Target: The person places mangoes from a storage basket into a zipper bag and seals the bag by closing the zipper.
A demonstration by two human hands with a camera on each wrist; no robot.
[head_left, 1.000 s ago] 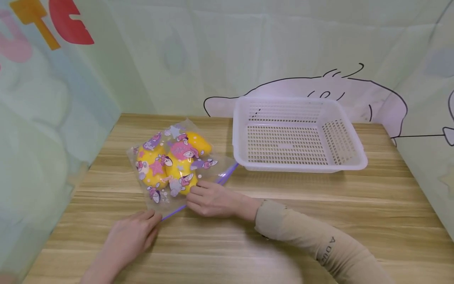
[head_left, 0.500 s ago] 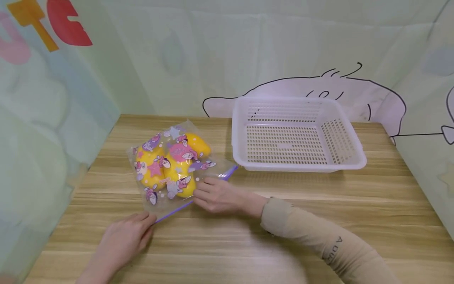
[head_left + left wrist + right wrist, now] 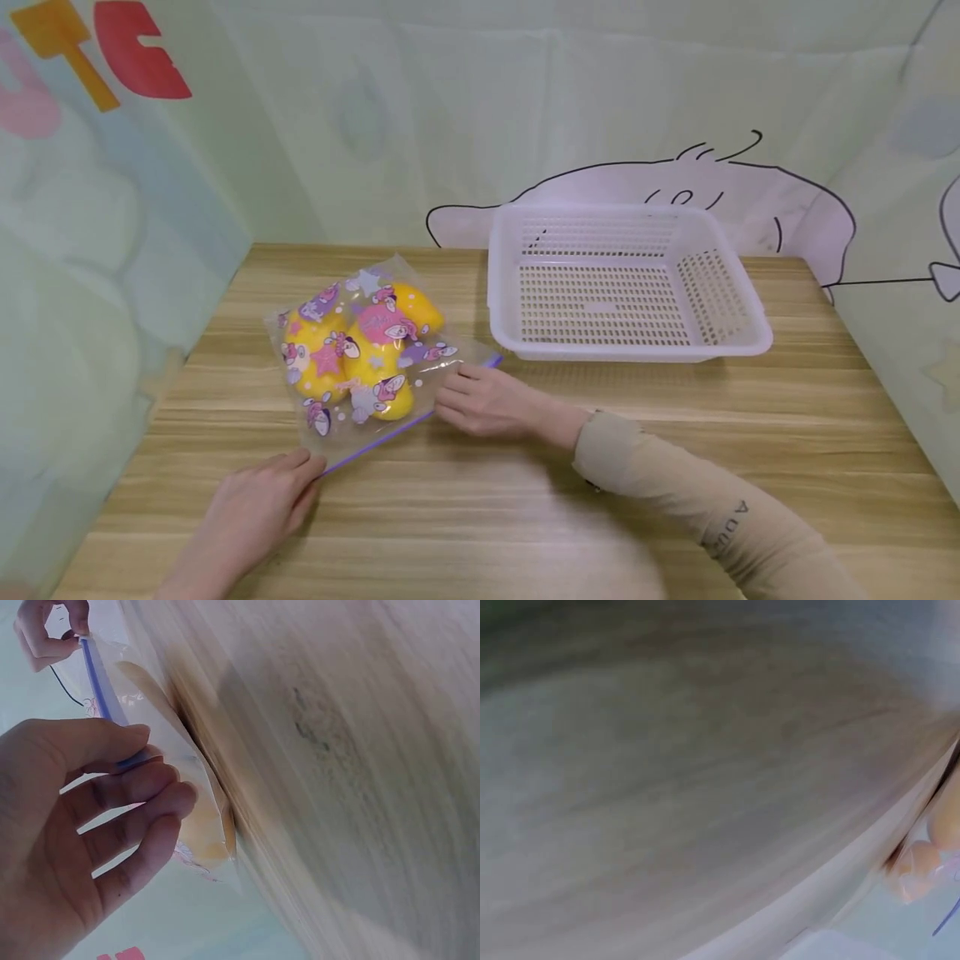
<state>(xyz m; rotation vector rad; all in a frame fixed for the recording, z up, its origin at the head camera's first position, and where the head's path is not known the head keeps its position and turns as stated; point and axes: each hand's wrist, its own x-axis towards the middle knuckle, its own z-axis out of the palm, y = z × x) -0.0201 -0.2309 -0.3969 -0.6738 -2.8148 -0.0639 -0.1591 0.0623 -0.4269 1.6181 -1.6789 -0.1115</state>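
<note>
A clear zip-lock bag (image 3: 327, 439) with pink and purple cartoon prints lies on the table at the left in the head view. Inside it are yellow rounded things (image 3: 384, 362), their kind partly masked by the prints. My left hand (image 3: 258, 502) pinches the near left corner of the bag, at the end of its purple zip strip (image 3: 375, 444). In the left wrist view, thumb and forefinger close on that strip, the other fingers loosely bent. Farther right along the strip, my right hand (image 3: 487, 402) pinches it between thumb and fingers. Its fingertips are hidden in the head view.
A white perforated plastic basket (image 3: 600, 354) stands at the back right of the wooden table (image 3: 465, 533), close to the bag's right corner. Printed cloth walls (image 3: 375, 150) rise behind the table and at both sides. The right wrist view shows mostly blurred tabletop.
My right hand has slid right and away from me along the zip strip, toward the bag's right corner. My left hand keeps its pinch, shifting slightly left. The basket stays put.
</note>
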